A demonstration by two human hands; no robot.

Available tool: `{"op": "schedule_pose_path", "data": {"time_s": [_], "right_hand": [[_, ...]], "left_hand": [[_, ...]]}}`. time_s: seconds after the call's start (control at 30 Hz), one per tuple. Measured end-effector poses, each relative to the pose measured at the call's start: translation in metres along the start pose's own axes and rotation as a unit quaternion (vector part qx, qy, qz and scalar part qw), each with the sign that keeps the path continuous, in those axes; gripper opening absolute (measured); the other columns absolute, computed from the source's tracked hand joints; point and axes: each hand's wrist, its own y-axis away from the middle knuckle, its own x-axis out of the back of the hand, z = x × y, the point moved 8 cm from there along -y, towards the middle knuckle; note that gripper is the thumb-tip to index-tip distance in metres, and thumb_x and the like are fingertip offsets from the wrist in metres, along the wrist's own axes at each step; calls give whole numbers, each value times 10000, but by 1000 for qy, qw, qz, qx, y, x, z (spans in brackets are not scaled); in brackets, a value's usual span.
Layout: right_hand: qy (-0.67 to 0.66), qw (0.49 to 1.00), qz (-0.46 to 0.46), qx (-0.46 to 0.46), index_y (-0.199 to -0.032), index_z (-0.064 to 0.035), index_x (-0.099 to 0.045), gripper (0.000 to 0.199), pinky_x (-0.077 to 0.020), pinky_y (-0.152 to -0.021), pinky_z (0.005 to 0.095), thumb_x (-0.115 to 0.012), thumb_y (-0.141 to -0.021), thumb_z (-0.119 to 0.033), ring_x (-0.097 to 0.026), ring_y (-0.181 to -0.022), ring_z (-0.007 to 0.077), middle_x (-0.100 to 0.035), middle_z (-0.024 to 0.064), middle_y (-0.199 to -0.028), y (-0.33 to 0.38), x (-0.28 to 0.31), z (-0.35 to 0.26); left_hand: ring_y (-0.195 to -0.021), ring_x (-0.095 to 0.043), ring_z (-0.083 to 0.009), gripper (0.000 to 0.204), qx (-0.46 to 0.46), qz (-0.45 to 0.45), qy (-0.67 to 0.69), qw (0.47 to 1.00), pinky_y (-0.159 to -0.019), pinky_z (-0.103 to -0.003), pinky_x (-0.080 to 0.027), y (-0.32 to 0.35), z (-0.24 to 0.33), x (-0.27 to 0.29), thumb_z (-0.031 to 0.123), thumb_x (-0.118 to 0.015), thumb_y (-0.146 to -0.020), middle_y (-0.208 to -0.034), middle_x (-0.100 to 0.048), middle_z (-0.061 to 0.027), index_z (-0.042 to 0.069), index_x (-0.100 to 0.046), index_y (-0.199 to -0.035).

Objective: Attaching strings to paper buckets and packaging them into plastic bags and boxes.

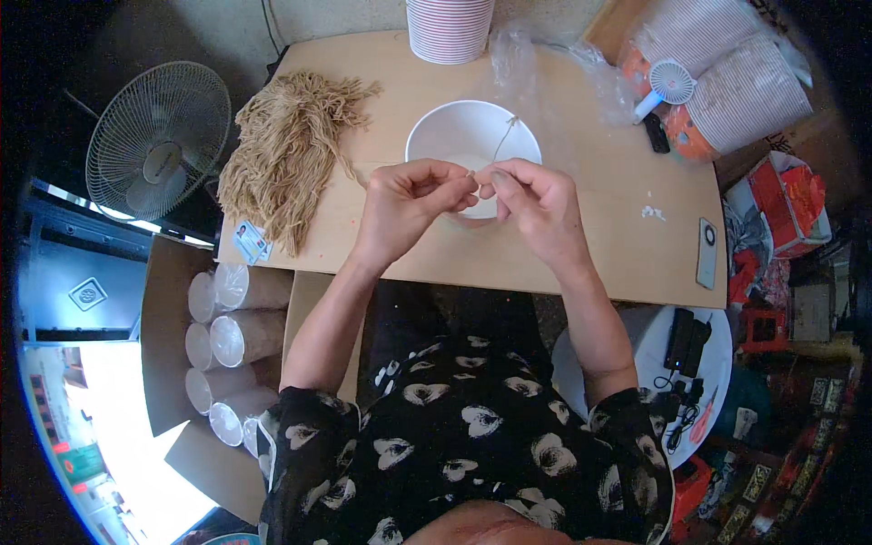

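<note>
Above the near rim of a white bowl [438,132], both my hands meet with their fingertips almost touching. My left hand [406,207] pinches thumb against forefinger, and my right hand [543,207] does the same. Between them is a thin tan cord [506,136], one length of which sticks up from the right fingers across the bowl's inside. The fingers hide most of the pinched part. To the left lies a large heap of tan cords [291,150], with a strand trailing toward my left wrist.
A stack of paper cups [450,32] stands at the back. Wrapped cup stacks [740,91], a small handheld fan [670,84] and a phone [707,254] are on the right. A carton [168,336] of wrapped cups and a large fan [162,145] stand left.
</note>
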Motion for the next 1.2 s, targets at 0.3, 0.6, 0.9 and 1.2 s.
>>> {"op": "schedule_pose_path", "data": {"time_s": [0.3,0.6,0.9,1.2], "right_hand": [[161,978,4,134,-949,17,-647,112,-501,-792,326,-657,-864,-55,-630,-853,187,-652,98,-886,-3,1,-20],[147,980,-10,134,-932,16,-623,93,-467,-856,300,-646,-861,-40,-610,-859,125,-648,44,-875,-4,-3,-16],[129,987,-27,96,-926,15,-616,85,-465,-865,295,-638,-880,-52,-598,-864,124,-636,36,-866,-5,-4,-15],[118,987,-22,107,-913,11,-600,81,-490,-811,301,-646,-890,-52,-613,-859,151,-637,66,-872,-4,-3,-16]], "left_hand": [[-824,-686,-137,161,83,-57,74,992,-776,-268,-561,-2,-13,-6,87,-695,-907,-893,-713,-101,-41,-689,-1006],[-811,-683,-135,146,94,-53,89,990,-761,-251,-557,-3,-15,-3,66,-705,-893,-879,-708,-93,-40,-684,-991],[-815,-682,-136,136,79,-67,64,993,-773,-266,-562,-2,-11,-7,52,-699,-893,-897,-707,-96,-43,-683,-988],[-809,-690,-138,146,67,-38,122,990,-748,-253,-565,-2,-10,-7,22,-702,-880,-882,-708,-87,-30,-663,-1011]]}}
